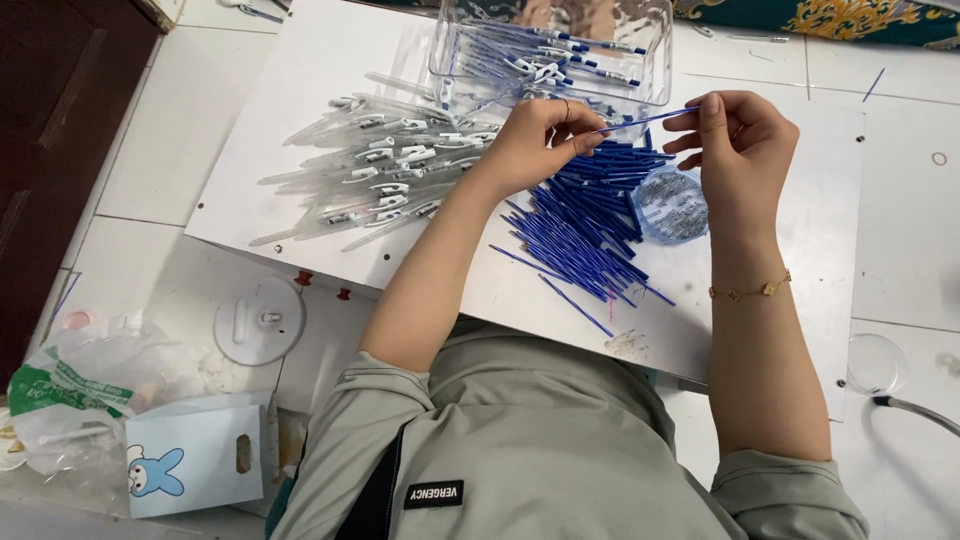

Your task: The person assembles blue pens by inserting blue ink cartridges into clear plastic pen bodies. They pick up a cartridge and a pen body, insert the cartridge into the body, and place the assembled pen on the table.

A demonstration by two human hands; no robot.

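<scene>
Surface: a flat white rectangular board [300,120] lies on a floor of large white tiles [160,130]; the board has small holes near its edges. A dark brown wooden panel [50,130] stands along the left edge of view. A patterned teal and gold cloth [850,20] shows at the top right.

On the board, left of centre: a spread of clear plastic pen barrels with white clips [380,170], lying roughly parallel. At the top: a clear plastic box [550,50] holding assembled blue-and-white pens. Centre: a heap of thin blue ink refills [585,225], fanned toward the person. Just beside the heap, to its right, a small round pale-blue plastic lid [672,205] holding tiny parts, too small to identify.

On the floor, lower left: a white round disc with a central peg [260,320], a crumpled clear plastic bag with green print [70,385], and a pale-blue paper carton with a cartoon rabbit [195,455].

Item in hand: one thin blue ink refill [650,118], straight, nearly horizontal, raised above the heap in front of the box. The left hand [535,140] pinches its left end between thumb and closed fingers [560,120]. The right hand [735,145] grips the right end at the fingertips, the other fingers loosely curled. A gold chain bracelet [750,290] sits on the right wrist.
</scene>
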